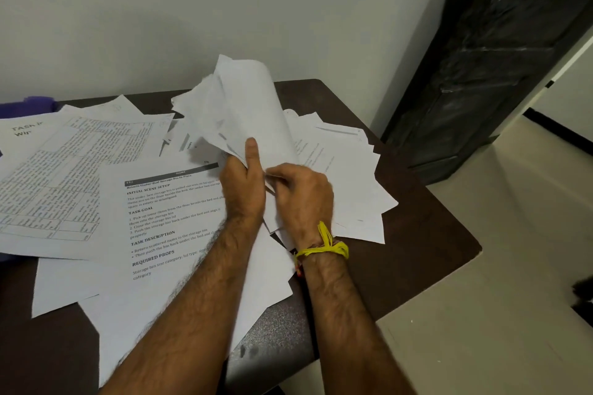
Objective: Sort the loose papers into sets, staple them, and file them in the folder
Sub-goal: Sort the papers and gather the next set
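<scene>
- While the left hand pinches a lifted bundle of sheets, thumb upright on the near face and fingers hidden behind, the bundle curls up and away toward the wall.
- Just right of that hand, the right hand is curled, its fingertips closed on the lower edge of the same bundle; a yellow thread band circles its wrist.
- Left of the left hand lies a printed page, flat on the bench, reading "INITIAL SCENE SETUP", "TASK GOAL", "TASK DESCRIPTION", "REQUIRED PROPS".
- Farther left of the hand, a page with a ruled table of small print overlaps other loose papers; its text is too small to read. Beyond it a sheet shows "TASK".
- Right of the hands, a fanned stack of sheets reaches near the bench's right edge.
- Bare dark bench shows right of and behind that stack; pale floor lies past the edge, and a dark door stands far right.
- A purple object peeks out far left by the wall; whether it is the folder I cannot tell.
</scene>
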